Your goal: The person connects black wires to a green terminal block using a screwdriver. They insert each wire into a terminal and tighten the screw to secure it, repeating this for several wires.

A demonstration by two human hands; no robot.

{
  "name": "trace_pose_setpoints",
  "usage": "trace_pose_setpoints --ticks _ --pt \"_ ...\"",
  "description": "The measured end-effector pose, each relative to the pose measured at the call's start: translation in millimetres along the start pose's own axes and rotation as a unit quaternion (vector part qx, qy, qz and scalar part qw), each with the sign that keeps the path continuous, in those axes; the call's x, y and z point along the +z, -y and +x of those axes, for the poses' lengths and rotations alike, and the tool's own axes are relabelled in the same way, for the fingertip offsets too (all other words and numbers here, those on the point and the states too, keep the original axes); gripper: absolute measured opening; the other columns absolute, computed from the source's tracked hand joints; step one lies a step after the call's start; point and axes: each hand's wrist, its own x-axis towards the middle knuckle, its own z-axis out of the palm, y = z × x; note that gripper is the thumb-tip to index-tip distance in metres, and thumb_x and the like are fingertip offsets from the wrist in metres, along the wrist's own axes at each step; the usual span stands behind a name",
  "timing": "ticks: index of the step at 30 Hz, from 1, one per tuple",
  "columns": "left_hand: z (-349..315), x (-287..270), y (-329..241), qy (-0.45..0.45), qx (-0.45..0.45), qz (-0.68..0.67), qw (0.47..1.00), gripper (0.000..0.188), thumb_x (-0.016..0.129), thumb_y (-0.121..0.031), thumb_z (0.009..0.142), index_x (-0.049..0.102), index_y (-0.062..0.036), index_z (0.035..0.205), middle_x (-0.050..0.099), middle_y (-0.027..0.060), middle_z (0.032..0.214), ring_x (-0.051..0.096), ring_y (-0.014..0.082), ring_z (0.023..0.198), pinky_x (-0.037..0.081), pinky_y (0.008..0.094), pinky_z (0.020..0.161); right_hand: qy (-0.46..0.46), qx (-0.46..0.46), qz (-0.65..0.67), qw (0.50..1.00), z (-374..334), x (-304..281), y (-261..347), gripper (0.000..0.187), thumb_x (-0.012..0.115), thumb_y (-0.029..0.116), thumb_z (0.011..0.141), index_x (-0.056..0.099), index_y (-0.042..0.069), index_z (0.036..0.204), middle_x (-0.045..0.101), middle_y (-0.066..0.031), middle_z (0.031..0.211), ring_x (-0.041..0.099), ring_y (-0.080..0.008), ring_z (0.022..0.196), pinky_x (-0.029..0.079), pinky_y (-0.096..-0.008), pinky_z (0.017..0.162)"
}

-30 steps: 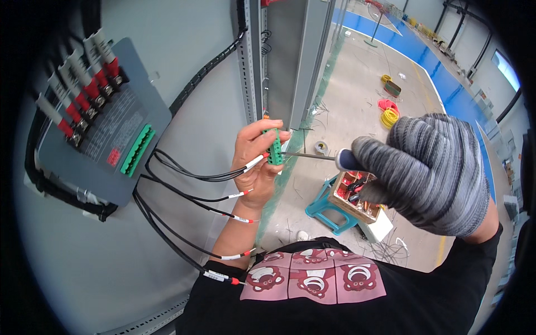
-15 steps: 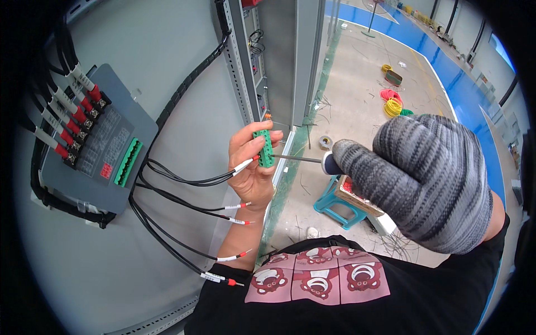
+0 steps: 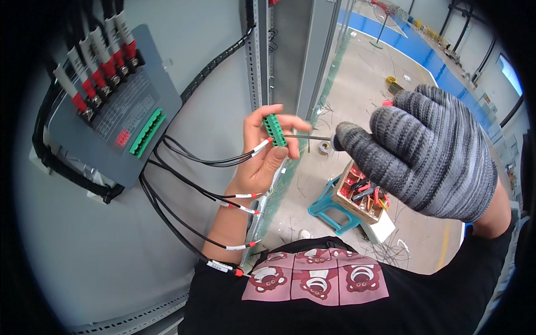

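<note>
**Green plug in bare hand, screwdriver tip at its side**

Left hand (image 3: 262,156), bare, raised in front of the grey cabinet panel (image 3: 84,245). Thumb + fingers clenched on a small green terminal plug (image 3: 274,129), held near upright at the fingertips. One black wire w/ white sleeve and red ferrule (image 3: 259,148) runs up into the plug's lower end; palm faces the camera.

Right hand (image 3: 427,151) in a grey striped knit glove, fist closed round a screwdriver handle – handle mostly hidden, only its dark end shows by the thumb. Thin metal screwdriver shaft (image 3: 310,137) runs roughly level leftward; tip meets the plug's right side. Can't tell if it sits in a screw.

Further black wires (image 3: 190,190) w/ white sleeves + red tips hang loose across the left forearm, coming from under a grey module (image 3: 111,117) mounted on the panel, upper left. Module has a green connector strip (image 3: 147,133) on its face and a row of red/white sleeved cables (image 3: 92,61) at its top edge.

Below, on the concrete floor: teal stool (image 3: 329,209) w/ a wooden box of tools (image 3: 360,192) on it, well apart from both hands. Person's dark shirt w/ pink bear print (image 3: 315,282) fills the lower edge.
</note>
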Motion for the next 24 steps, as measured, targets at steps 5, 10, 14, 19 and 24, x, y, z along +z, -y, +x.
trace_pose_setpoints --ticks 5,10,14,19,24 --pt "-0.3 -0.2 -10.6 -0.008 -0.010 0.057 0.998 0.056 0.053 -0.029 0.100 0.026 0.0002 0.139 0.050 0.0063 0.095 0.046 0.0105 0.081 0.041 0.0254 0.076 0.002 -0.009 -0.025 1.000 0.4 1.7 1.5 0.042 0.067 0.014 0.074 0.067 0.006 0.116 0.049 -0.0038 0.078 0.052 -0.0182 0.068 0.040 -0.0341 0.056" --pt "-0.6 2.0 -6.1 -0.059 -0.035 0.079 0.994 0.047 0.045 -0.035 0.103 0.033 -0.0004 0.133 0.044 0.0022 0.087 0.038 0.0082 0.075 0.033 0.0237 0.071 0.042 -0.002 -0.104 0.994 1.0 7.4 16.7 0.039 0.066 0.017 0.082 0.065 0.010 0.121 0.045 -0.0018 0.073 0.049 -0.0141 0.061 0.036 -0.0318 0.049" --pt "8.5 20.2 5.6 -0.156 0.004 0.117 0.981 0.046 0.038 -0.040 0.105 0.037 -0.0014 0.129 0.042 -0.0017 0.081 0.031 0.0049 0.065 0.025 0.0211 0.058 0.100 0.018 -0.097 0.990 4.7 16.2 35.4 0.037 0.064 0.015 0.085 0.064 0.010 0.122 0.046 -0.0026 0.070 0.048 -0.0129 0.056 0.036 -0.0308 0.045" --pt "16.6 19.2 1.2 -0.166 -0.026 0.127 0.978 0.046 0.036 -0.039 0.105 0.040 -0.0008 0.131 0.041 -0.0028 0.080 0.029 0.0035 0.064 0.023 0.0194 0.056 0.054 -0.002 -0.058 0.997 1.4 32.5 18.9 0.041 0.063 0.017 0.082 0.063 0.008 0.123 0.052 -0.0038 0.075 0.053 -0.0139 0.060 0.039 -0.0311 0.048" --pt "19.9 11.8 -1.1 -0.146 -0.040 0.154 0.976 0.042 0.036 -0.033 0.106 0.043 -0.0012 0.131 0.041 -0.0010 0.081 0.036 0.0060 0.073 0.032 0.0210 0.065 0.066 0.022 -0.071 0.995 1.6 35.8 21.4 0.049 0.065 0.025 0.078 0.062 0.006 0.123 0.052 -0.0043 0.075 0.053 -0.0144 0.059 0.040 -0.0304 0.048"
